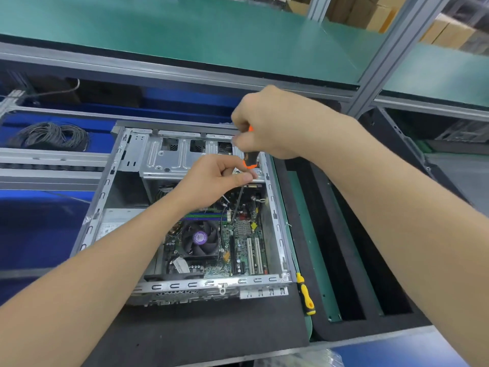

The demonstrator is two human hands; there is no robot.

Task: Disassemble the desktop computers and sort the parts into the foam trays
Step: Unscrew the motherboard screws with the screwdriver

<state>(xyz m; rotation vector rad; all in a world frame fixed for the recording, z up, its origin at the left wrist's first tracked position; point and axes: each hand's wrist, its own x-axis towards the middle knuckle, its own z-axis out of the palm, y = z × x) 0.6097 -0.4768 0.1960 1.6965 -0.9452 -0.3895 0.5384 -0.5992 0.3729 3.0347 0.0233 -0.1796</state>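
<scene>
Gripping orange-and-black-handled screwdriver in curled right hand; pinching its thin steel shaft with left hand — to steady the tip, probably.

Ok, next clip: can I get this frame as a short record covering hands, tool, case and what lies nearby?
right hand: grips the orange screwdriver by its handle, shaft pointing down into the case
left hand: pinches the shaft just below the handle
case: open, with motherboard and fan inside
yellow screwdriver: lying right of the case, untouched
foam tray: right of the case, with long slots
cable coil: far left, beyond the case
</scene>
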